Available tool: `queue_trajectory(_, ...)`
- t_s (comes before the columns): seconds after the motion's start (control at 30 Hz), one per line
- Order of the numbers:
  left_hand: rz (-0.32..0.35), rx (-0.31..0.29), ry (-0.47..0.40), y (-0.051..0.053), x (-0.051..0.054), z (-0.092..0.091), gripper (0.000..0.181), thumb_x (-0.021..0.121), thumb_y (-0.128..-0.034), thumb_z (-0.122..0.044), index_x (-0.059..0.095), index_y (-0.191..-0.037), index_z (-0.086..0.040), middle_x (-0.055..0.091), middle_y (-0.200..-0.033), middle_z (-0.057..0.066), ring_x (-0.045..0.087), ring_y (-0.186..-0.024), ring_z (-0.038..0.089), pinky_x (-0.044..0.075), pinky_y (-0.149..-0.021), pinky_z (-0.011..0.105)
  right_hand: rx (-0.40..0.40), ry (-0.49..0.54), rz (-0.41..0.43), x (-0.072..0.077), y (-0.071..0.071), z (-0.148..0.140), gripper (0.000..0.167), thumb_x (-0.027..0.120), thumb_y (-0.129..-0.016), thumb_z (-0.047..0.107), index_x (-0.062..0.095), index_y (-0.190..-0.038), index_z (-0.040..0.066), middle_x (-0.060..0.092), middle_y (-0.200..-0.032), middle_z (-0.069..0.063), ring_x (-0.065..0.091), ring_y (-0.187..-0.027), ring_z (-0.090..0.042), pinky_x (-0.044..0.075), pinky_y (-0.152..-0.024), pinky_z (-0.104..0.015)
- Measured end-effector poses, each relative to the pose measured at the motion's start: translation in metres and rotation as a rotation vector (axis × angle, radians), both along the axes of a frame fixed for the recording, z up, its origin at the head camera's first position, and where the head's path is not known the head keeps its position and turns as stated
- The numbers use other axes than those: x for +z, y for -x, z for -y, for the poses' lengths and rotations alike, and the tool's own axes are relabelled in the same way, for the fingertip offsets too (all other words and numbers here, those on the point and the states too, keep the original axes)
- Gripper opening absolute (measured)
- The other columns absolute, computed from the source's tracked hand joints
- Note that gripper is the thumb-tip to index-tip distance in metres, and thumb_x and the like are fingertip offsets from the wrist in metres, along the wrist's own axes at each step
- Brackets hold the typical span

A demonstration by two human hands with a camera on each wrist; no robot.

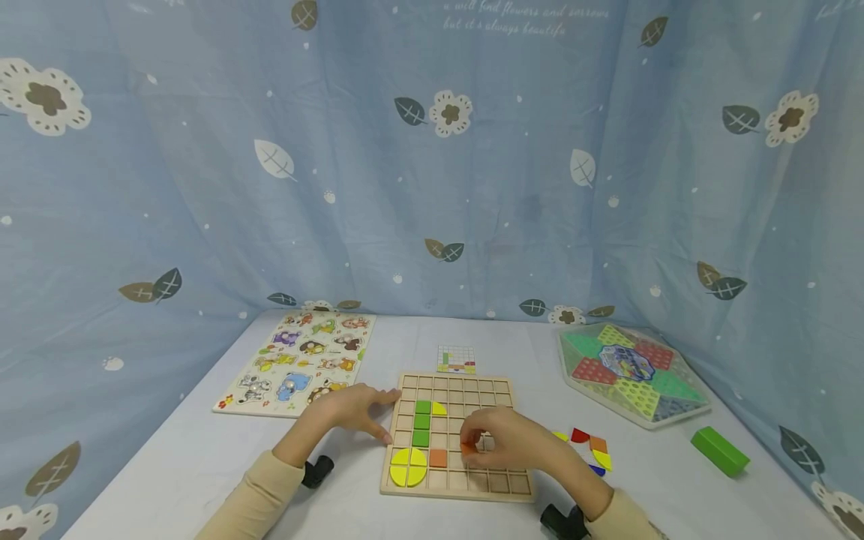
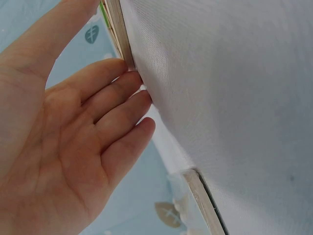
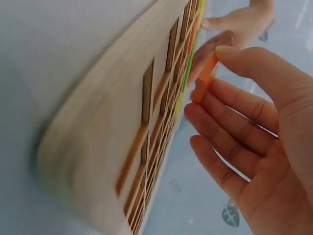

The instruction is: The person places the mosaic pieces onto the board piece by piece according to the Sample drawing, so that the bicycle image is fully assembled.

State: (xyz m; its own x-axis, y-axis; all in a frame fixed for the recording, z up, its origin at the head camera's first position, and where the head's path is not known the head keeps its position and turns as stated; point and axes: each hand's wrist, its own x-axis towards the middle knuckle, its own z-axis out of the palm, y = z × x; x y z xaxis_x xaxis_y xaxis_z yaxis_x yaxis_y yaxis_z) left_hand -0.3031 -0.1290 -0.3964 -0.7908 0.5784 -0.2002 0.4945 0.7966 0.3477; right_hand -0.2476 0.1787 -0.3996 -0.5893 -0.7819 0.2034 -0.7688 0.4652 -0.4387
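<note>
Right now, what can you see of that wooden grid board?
The wooden grid board lies flat on the white tablecloth, pale, with raised strips forming square cells. It holds three green squares in a column, a yellow quarter-circle beside the top one, four more making a circle, and an orange square. The left hand touches its left edge; the right hand holds an orange piece above it.
</note>
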Motion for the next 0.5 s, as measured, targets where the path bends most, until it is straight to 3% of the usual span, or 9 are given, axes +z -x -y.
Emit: queue_trajectory(0.5,-0.007,-0.001,0.003,-0.001,0.001,0.0,0.086,0.08,-0.0733,-0.046,0.045,-0.146,-0.016,0.048,-0.144,0.01,0.043,-0.132,0.032,0.039,-0.106,0.048,-0.073,-0.109,-0.023,-0.002,-0.001,0.021,0.008,0.076,-0.084,0.017,0.069,-0.085,0.016,0.062,-0.079,0.013,0.056,-0.073,0.0,0.048,-0.066,-0.012)
